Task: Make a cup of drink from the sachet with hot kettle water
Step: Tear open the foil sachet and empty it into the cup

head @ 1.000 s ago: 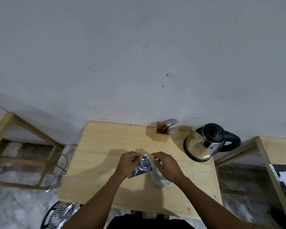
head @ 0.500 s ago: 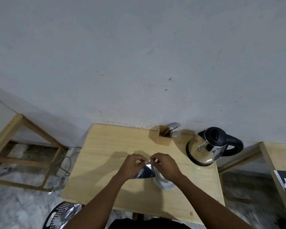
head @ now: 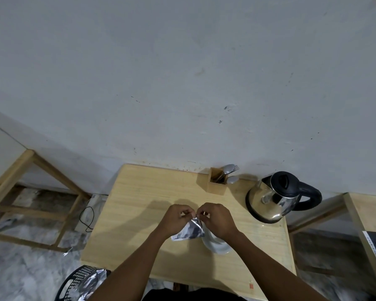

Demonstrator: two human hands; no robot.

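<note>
A silver foil sachet (head: 190, 231) hangs between my two hands over the wooden table (head: 139, 213). My left hand (head: 176, 218) and my right hand (head: 218, 218) both pinch its top edge, fingertips nearly touching. Just below and right of the sachet a white cup (head: 217, 245) stands on the table, partly hidden by my right wrist. A steel kettle (head: 271, 200) with a black lid and handle stands at the table's back right.
A wooden holder (head: 216, 184) with spoons and a fork stands at the back against the wall. A black basket (head: 74, 285) with foil wrappers sits on the floor at front left. Wooden frames stand at left (head: 30, 192) and right (head: 367, 213).
My hands have come together at the sachet's top edge, and the sachet now hangs more upright. The camera view has shifted slightly.
</note>
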